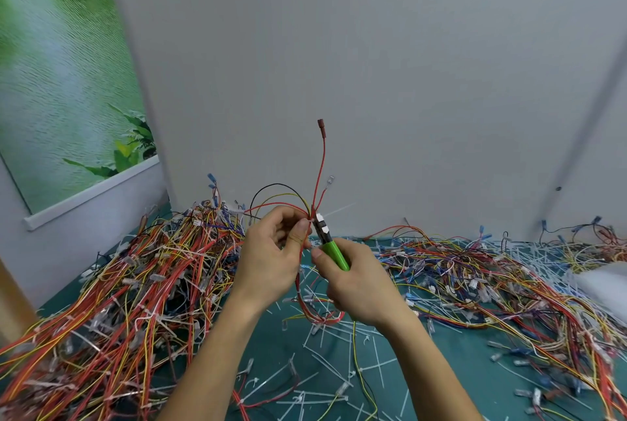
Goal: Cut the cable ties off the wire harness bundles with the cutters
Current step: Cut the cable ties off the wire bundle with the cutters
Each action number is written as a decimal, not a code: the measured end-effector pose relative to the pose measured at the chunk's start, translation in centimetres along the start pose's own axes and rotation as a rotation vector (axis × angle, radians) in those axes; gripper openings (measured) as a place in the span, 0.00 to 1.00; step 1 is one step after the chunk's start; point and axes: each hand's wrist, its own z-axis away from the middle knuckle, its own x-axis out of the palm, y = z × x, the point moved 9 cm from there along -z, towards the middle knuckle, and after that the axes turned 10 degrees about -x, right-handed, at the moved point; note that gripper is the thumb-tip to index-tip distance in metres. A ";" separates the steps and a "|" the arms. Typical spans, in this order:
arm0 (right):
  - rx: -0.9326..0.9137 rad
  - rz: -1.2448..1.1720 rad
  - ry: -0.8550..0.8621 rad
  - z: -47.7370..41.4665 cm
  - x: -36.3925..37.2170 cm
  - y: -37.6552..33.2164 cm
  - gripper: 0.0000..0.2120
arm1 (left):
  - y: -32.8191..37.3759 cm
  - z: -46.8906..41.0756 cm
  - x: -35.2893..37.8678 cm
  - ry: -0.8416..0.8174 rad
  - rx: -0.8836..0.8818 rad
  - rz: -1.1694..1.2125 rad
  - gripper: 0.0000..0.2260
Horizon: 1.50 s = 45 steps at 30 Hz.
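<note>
Covering the green table [458,359] (white-walled corner): wire harnesses [135,285], cut ties [325,363].

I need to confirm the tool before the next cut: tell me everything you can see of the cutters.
The cutters are a small hand tool with bright green handles, plastic-looking, and a dark head. They are tilted, head up and to the left, handles down into the right hand, which grips them. The head sits against the held wire harness bundle where a white cable tie wraps it, beside the left hand thumb. Whether the blades are open or closed cannot be told.
</note>
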 end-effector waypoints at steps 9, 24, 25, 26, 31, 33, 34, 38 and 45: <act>-0.041 0.002 -0.033 0.0 0.5 -0.1 0.08 | -1.0 -0.3 0.2 -0.034 -0.124 0.155 0.06; -0.032 -0.036 -0.096 0.2 0.5 -0.6 0.05 | -0.5 -0.2 0.1 -0.037 -0.068 0.083 0.05; -0.033 -0.036 -0.089 0.2 0.5 -0.6 0.05 | -0.5 -0.2 0.1 -0.036 -0.067 0.080 0.05; -0.033 -0.042 -0.078 0.2 0.5 -0.6 0.07 | -0.5 -0.2 0.0 -0.033 -0.068 0.080 0.06; -0.046 0.003 -0.021 0.2 0.1 -0.7 0.11 | -0.2 -0.1 -0.1 -0.031 -0.077 0.096 0.04; -0.039 0.006 -0.015 0.2 0.0 -0.6 0.11 | -0.2 0.0 -0.1 -0.034 -0.077 0.096 0.04; -0.030 -0.001 -0.017 0.2 0.0 -0.5 0.10 | -0.3 0.0 -0.1 -0.034 -0.076 0.094 0.04; -0.006 -0.050 -0.056 0.3 0.5 -0.7 0.09 | -0.4 -0.2 0.0 -0.025 -0.063 0.094 0.06; 0.017 -0.048 -0.076 0.3 0.7 -0.9 0.09 | -0.4 -0.3 0.0 -0.019 -0.029 0.068 0.09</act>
